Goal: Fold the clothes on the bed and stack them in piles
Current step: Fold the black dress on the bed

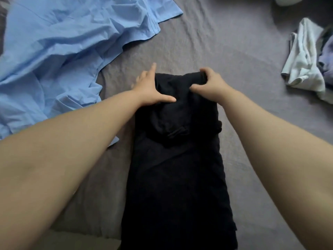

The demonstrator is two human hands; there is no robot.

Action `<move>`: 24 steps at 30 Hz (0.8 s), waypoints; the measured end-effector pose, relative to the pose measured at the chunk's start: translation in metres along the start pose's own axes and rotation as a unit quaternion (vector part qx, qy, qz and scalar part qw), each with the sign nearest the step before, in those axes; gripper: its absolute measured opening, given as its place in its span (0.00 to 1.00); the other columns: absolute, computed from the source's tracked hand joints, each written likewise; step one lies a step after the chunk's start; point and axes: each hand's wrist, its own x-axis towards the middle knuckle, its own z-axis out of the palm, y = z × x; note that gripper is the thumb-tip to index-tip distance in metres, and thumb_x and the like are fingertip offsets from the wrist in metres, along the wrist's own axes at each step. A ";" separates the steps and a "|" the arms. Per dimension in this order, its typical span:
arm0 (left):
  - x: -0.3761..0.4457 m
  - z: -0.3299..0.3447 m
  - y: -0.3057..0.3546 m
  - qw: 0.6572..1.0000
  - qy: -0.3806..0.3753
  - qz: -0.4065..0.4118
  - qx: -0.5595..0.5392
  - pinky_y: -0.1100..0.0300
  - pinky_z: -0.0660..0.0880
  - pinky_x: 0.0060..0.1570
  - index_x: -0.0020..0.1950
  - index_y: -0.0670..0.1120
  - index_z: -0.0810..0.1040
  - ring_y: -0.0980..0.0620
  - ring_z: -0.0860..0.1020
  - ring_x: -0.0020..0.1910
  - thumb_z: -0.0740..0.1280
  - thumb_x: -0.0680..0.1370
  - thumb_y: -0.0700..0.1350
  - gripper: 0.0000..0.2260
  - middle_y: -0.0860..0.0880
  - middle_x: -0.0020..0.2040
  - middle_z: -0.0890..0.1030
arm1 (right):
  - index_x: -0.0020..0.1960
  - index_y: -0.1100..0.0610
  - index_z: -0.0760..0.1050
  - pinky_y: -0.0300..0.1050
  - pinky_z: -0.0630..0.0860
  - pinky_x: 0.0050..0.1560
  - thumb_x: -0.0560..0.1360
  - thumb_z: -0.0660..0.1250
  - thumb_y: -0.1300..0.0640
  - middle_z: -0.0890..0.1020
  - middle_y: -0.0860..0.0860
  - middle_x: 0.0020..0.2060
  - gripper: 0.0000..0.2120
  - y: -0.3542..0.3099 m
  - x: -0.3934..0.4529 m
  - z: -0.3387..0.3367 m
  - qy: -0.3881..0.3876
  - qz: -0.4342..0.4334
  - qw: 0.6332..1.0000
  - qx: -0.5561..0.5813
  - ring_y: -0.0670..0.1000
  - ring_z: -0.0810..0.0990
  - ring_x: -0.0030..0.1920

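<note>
A black garment [176, 174] lies in a long narrow strip down the middle of the grey bed sheet [243, 73], folded lengthwise. At its far end my left hand [149, 87] lies with straight fingers along the left edge, the thumb pressing on the cloth. My right hand [209, 83] grips the far right corner of the black garment, fingers curled round a bunch of fabric. A crumpled light blue garment [59, 51] spreads over the upper left of the bed.
A loose heap of white and lilac clothes [306, 58] sits at the right edge of the bed. Something pale [286, 0] shows at the top right corner. Bare grey sheet lies between the black garment and the heap.
</note>
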 end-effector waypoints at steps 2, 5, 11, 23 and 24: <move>0.003 0.006 -0.003 0.999 0.007 -0.048 -0.013 0.44 0.55 0.73 0.79 0.51 0.43 0.43 0.53 0.76 0.79 0.61 0.60 0.58 0.43 0.77 0.53 | 0.77 0.52 0.52 0.52 0.63 0.72 0.69 0.75 0.49 0.59 0.55 0.73 0.46 0.010 -0.008 0.010 -0.013 0.048 0.999 0.005 0.57 0.61 0.73; -0.004 0.007 -0.008 0.991 0.018 -0.072 -0.112 0.50 0.63 0.70 0.76 0.47 0.54 0.45 0.64 0.72 0.80 0.60 0.60 0.53 0.46 0.73 0.63 | 0.76 0.56 0.56 0.48 0.69 0.66 0.65 0.79 0.52 0.65 0.54 0.72 0.48 0.023 -0.024 0.010 0.032 0.102 0.985 0.137 0.54 0.68 0.69; -0.054 0.007 -0.022 0.950 -0.089 -0.113 -0.276 0.64 0.73 0.50 0.65 0.44 0.71 0.54 0.77 0.56 0.80 0.64 0.49 0.33 0.52 0.57 0.78 | 0.58 0.56 0.73 0.37 0.77 0.43 0.69 0.75 0.64 0.80 0.50 0.51 0.21 0.041 -0.078 0.001 -0.022 0.080 0.955 0.283 0.48 0.81 0.50; -0.154 -0.001 -0.011 0.909 0.028 -0.059 -0.412 0.70 0.74 0.45 0.53 0.48 0.78 0.59 0.79 0.48 0.74 0.69 0.33 0.17 0.53 0.50 0.81 | 0.42 0.44 0.74 0.48 0.76 0.43 0.70 0.71 0.58 0.80 0.49 0.42 0.10 0.047 -0.168 -0.017 0.129 -0.033 0.981 0.140 0.53 0.78 0.48; -0.166 0.002 -0.013 0.917 0.034 -0.046 -0.396 0.72 0.73 0.44 0.50 0.50 0.78 0.60 0.79 0.47 0.75 0.69 0.34 0.16 0.54 0.48 0.81 | 0.42 0.49 0.73 0.50 0.75 0.41 0.70 0.69 0.59 0.79 0.50 0.40 0.07 0.053 -0.180 -0.016 0.151 -0.044 0.983 0.095 0.54 0.77 0.45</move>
